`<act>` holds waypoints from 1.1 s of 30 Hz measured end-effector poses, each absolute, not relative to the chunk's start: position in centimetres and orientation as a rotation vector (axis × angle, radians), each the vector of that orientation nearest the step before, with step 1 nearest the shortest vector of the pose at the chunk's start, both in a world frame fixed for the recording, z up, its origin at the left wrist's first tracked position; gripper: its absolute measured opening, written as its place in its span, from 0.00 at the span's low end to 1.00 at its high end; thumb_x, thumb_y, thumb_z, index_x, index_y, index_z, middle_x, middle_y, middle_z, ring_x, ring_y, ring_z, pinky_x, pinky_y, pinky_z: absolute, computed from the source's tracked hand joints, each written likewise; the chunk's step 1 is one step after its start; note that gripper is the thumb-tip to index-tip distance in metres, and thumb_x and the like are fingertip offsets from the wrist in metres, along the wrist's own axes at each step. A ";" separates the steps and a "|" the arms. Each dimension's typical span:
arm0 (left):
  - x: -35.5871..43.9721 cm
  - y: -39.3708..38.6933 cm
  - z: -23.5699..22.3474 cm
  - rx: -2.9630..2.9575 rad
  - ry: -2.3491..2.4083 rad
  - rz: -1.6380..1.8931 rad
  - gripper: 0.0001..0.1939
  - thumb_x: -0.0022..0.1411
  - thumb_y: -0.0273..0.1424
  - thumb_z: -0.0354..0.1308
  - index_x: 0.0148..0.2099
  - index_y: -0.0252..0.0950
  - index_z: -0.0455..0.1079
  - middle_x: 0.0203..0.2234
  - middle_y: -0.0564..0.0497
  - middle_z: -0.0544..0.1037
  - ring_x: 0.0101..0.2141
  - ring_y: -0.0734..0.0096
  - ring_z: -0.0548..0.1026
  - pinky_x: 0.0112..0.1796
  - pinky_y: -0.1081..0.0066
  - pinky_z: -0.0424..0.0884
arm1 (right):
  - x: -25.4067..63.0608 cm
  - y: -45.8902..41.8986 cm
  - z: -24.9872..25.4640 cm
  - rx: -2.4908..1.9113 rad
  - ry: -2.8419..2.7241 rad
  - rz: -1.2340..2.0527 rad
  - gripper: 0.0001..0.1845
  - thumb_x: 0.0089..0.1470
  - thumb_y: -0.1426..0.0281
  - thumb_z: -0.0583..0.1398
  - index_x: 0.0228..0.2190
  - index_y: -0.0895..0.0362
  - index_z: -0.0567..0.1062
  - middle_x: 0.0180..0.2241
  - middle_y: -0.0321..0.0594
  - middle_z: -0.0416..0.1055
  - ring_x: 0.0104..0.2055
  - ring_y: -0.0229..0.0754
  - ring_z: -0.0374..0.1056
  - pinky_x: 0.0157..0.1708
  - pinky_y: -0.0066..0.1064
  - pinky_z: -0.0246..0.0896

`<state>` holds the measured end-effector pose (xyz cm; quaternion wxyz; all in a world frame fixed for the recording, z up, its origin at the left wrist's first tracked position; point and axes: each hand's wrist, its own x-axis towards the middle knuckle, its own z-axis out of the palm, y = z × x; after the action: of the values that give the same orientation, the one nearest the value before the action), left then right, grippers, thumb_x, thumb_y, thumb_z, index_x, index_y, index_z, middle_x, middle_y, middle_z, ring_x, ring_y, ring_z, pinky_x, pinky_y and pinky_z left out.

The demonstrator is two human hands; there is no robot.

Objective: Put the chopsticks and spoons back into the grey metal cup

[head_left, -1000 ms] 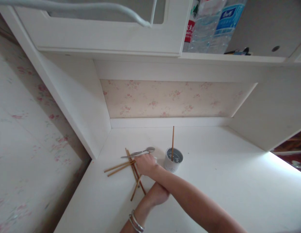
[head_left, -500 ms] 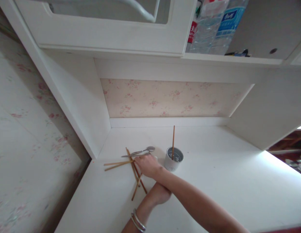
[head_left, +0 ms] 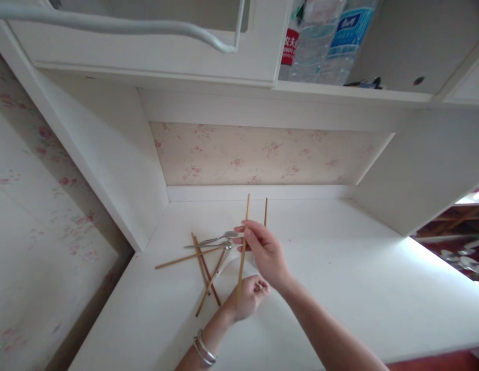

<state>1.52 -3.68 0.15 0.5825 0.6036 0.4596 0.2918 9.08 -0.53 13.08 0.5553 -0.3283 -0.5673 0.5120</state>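
My right hand (head_left: 266, 252) holds a wooden chopstick (head_left: 242, 260) upright between thumb and fingers, its lower end in front of my left wrist. Just below, my left hand (head_left: 249, 298) has its fingers curled in, and nothing shows in them. Behind my right hand, the white holder is mostly hidden; one chopstick (head_left: 266, 211) rises from it. To the left, several chopsticks (head_left: 185, 258) lie crossed on the white counter (head_left: 328, 293). Metal spoons (head_left: 231, 235) lie across their far ends. A pale, thin piece beside the spoons is too blurred to name.
Overhead is a white cabinet door with a long white handle (head_left: 147, 26). Plastic bottles (head_left: 317, 44) stand in the open cabinet at upper right. White side panels (head_left: 104, 154) flank the counter, and a floral wall panel (head_left: 255, 154) is behind it.
My right hand has lifted a chopstick from the pile and moved right with it, now in front of the holder. My forearms are no longer crossed. The view has shifted slightly.
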 end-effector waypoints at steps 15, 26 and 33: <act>1.9 -3.6 0.9 1.365 1.084 0.705 0.14 0.59 0.39 0.53 0.39 0.32 0.68 0.24 0.55 0.66 0.25 0.76 0.60 0.27 0.74 0.54 | 18.6 8.7 11.3 -1.105 -1.237 0.842 0.19 0.51 0.57 0.60 0.40 0.57 0.73 0.39 0.45 0.77 0.37 0.45 0.75 0.35 0.36 0.70; 2.0 -3.4 1.5 1.399 1.137 0.670 0.14 0.59 0.39 0.52 0.38 0.32 0.67 0.22 0.57 0.62 0.24 0.76 0.58 0.25 0.74 0.52 | 17.8 8.0 7.0 -1.427 -1.537 0.642 0.17 0.54 0.56 0.56 0.37 0.51 0.78 0.31 0.36 0.78 0.33 0.42 0.73 0.35 0.31 0.66; 1.8 -3.3 1.6 1.409 1.144 0.655 0.14 0.59 0.39 0.52 0.39 0.32 0.67 0.22 0.57 0.62 0.24 0.76 0.58 0.26 0.73 0.52 | 17.5 8.1 6.9 -1.390 -1.497 0.659 0.19 0.53 0.54 0.55 0.36 0.52 0.79 0.30 0.37 0.78 0.33 0.43 0.73 0.36 0.33 0.66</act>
<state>1.85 -3.25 1.64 0.5696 0.6002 0.4872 0.2791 17.50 8.09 6.86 0.4772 -0.5690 -0.6129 0.2700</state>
